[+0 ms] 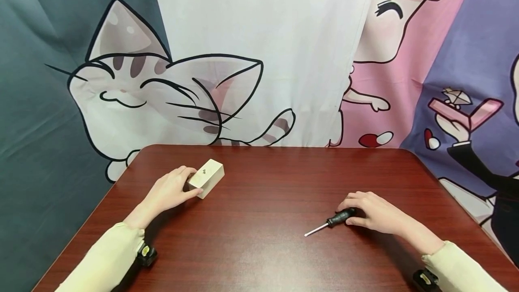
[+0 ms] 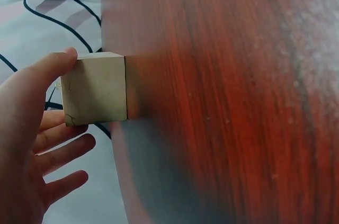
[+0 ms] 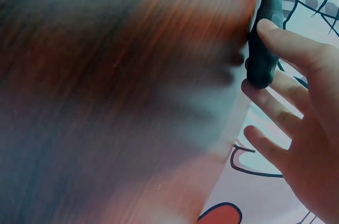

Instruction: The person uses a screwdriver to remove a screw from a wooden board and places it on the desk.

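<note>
Fingers (image 1: 181,173) of left hand (image 1: 169,187) pinch pale wooden block (image 1: 207,178), far left over worktop (image 1: 263,251); fingers of right hand (image 1: 374,211) grip black-handled screwdriver (image 1: 339,217), nearer, at right. Looks early: both items grasped; screwdriver tip (image 1: 307,235) well apart from block, joint work apparently not begun.

A reddish-brown, wood-grained table (image 1: 259,175) with rounded corners stands before a fabric backdrop (image 1: 263,12). On it is printed a smiling cartoon cat (image 1: 121,130), left of a pink panel (image 1: 417,57). A pale reflection (image 1: 263,260) lies on the table.
</note>
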`<state>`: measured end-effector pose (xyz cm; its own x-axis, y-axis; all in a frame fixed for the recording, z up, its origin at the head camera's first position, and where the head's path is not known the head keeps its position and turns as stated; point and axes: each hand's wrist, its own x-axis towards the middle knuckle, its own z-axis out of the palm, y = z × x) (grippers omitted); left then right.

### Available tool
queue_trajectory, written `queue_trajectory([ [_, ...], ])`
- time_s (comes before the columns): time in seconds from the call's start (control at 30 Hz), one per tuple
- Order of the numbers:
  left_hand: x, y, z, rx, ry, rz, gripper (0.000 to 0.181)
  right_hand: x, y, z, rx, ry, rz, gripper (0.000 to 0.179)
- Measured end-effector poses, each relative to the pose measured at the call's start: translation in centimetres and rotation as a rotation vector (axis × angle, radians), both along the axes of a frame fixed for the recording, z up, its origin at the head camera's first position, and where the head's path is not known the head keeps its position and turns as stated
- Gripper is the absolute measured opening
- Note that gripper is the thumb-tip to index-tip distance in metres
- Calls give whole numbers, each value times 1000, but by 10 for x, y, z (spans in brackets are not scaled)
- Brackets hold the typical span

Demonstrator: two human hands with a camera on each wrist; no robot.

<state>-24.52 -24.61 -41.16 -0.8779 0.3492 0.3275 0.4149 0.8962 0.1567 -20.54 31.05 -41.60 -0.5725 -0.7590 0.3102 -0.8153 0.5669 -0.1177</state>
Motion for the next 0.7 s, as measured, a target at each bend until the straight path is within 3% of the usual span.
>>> queue_trajectory([
  [0.27,0,0,1,20,-28,15,51,2,-2,4,5,-26,-21,31],
  [0.7,0,0,2,30,-45,11,51,9,-5,17,-98,-6,-36,36],
])
